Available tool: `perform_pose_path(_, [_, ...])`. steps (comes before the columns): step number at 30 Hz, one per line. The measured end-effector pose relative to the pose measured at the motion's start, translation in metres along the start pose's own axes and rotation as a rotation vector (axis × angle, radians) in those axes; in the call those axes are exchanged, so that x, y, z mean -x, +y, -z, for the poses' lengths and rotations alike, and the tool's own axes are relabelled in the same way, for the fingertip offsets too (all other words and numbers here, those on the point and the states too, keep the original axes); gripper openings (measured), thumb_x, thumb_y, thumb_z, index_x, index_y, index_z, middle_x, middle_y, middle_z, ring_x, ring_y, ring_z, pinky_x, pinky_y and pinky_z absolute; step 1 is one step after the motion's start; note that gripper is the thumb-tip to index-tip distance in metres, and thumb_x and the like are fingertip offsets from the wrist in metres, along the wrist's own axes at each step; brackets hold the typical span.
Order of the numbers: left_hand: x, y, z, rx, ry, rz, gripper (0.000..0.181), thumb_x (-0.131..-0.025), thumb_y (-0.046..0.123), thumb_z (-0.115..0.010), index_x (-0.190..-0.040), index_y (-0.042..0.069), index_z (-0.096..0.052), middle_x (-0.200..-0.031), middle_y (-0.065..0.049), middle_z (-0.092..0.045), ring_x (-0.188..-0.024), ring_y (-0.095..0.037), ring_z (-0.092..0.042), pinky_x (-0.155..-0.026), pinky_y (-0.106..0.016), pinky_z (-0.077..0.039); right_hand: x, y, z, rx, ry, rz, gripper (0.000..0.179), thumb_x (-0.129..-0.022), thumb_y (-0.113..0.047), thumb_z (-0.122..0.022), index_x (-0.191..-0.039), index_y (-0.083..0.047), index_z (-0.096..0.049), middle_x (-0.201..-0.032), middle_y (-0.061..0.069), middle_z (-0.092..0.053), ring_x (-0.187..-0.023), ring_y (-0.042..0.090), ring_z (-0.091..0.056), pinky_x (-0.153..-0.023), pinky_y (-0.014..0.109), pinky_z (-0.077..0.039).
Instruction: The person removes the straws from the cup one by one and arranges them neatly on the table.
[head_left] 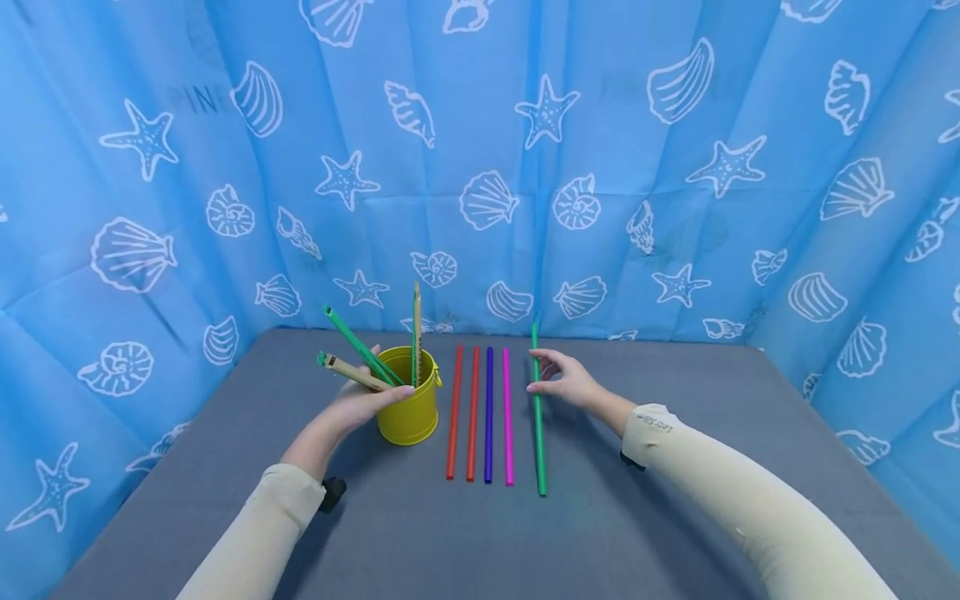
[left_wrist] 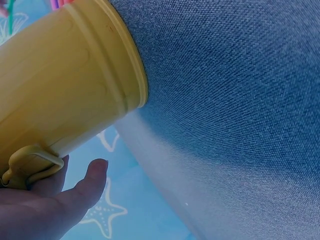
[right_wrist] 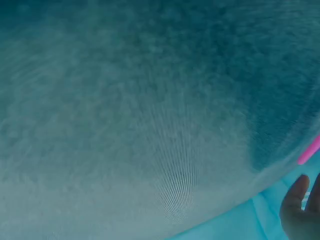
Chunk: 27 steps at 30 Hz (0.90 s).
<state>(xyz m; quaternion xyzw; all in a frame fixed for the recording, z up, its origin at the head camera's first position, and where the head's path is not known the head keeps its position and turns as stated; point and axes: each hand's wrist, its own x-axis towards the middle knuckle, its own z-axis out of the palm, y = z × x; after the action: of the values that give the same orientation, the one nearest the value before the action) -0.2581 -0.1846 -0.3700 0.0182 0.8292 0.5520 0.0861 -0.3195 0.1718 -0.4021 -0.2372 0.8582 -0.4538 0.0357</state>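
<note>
In the head view, my left hand point(head_left: 367, 402) holds a small yellow bucket point(head_left: 408, 421) near its rim, thumb across the front and fingers partly hidden behind. Green sticks point(head_left: 352, 337) and tan sticks point(head_left: 356, 372) lean out of the bucket. The left wrist view shows the bucket's side close up, with its wire handle point(left_wrist: 35, 159) by the hand. To the right, my right hand point(head_left: 566, 379) pinches a long green stick point(head_left: 538, 433) around its upper half; its far end overlaps the curtain. Only some fingertips point(right_wrist: 296, 192) show in the right wrist view.
Between the hands, two red sticks point(head_left: 472, 417), a blue stick point(head_left: 489, 417) and a pink stick point(head_left: 507, 417) lie side by side on the grey cloth-covered table point(head_left: 420, 533). A blue curtain point(head_left: 480, 167) with shell and starfish prints stands behind the table and along its sides.
</note>
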Motion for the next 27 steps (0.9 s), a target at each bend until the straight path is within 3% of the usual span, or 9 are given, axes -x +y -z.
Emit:
perform_pose_path(6, [0.001, 0.001, 0.001, -0.007, 0.002, -0.004, 0.099, -0.09, 0.029, -0.07, -0.156, 0.007, 0.001, -0.156, -0.027, -0.018, -0.142, -0.04, -0.021, -0.112, -0.058, -0.022, -0.014, 0.008, -0.01, 0.088, -0.055, -0.068, 0.062, -0.089, -0.012, -0.071, -0.139, 0.01, -0.043, -0.105, 0.02, -0.057, -0.095, 0.029, -0.055, -0.08, 0.04, -0.048])
perform_pose_path(12, [0.0, -0.001, 0.0, -0.008, 0.001, -0.002, 0.1, -0.09, 0.031, -0.07, -0.156, 0.008, 0.001, -0.155, -0.027, -0.019, -0.142, -0.04, -0.021, -0.112, -0.057, -0.021, -0.023, 0.01, -0.014, 0.136, -0.137, -0.125, 0.064, -0.088, -0.015, -0.073, -0.138, 0.011, -0.044, -0.092, 0.011, -0.058, -0.079, 0.02, -0.051, -0.067, 0.032, -0.044])
perform_pose_path(18, [0.0, -0.002, -0.002, 0.01, -0.001, -0.004, 0.1, -0.09, 0.03, -0.07, -0.156, 0.009, 0.001, -0.155, -0.028, -0.018, -0.142, -0.041, -0.021, -0.112, -0.057, -0.021, -0.024, 0.012, -0.014, 0.163, -0.176, -0.122, 0.062, -0.087, -0.015, -0.074, -0.136, 0.011, -0.046, -0.085, 0.005, -0.054, -0.072, 0.015, -0.046, -0.065, 0.028, -0.04])
perform_pose_path(21, [0.0, -0.002, -0.002, 0.014, -0.002, -0.008, 0.1, -0.09, 0.029, -0.071, -0.156, 0.008, 0.001, -0.155, -0.027, -0.019, -0.142, -0.04, -0.022, -0.112, -0.057, -0.022, -0.02, 0.008, -0.011, 0.184, -0.211, -0.149, 0.066, -0.09, -0.018, -0.072, -0.141, 0.009, -0.041, -0.084, 0.009, -0.054, -0.071, 0.018, -0.046, -0.065, 0.031, -0.041])
perform_pose_path(24, [-0.001, -0.002, -0.002, 0.017, -0.011, -0.018, 0.101, -0.09, 0.03, -0.071, -0.156, 0.007, 0.002, -0.155, -0.027, -0.02, -0.142, -0.04, -0.022, -0.112, -0.057, -0.022, -0.013, 0.002, -0.008, 0.222, -0.285, -0.201, 0.074, -0.093, -0.028, -0.067, -0.149, 0.004, -0.031, -0.106, 0.019, -0.059, -0.087, 0.025, -0.056, -0.075, 0.039, -0.047])
perform_pose_path(27, [-0.001, -0.003, 0.0, 0.023, -0.017, -0.03, 0.101, -0.09, 0.03, -0.07, -0.156, 0.007, 0.002, -0.155, -0.027, -0.021, -0.142, -0.04, -0.021, -0.112, -0.057, -0.021, -0.008, -0.002, -0.008, 0.254, -0.369, -0.222, 0.082, -0.094, -0.039, -0.064, -0.154, -0.001, -0.021, -0.14, 0.027, -0.044, -0.118, 0.036, -0.051, -0.095, 0.05, -0.044])
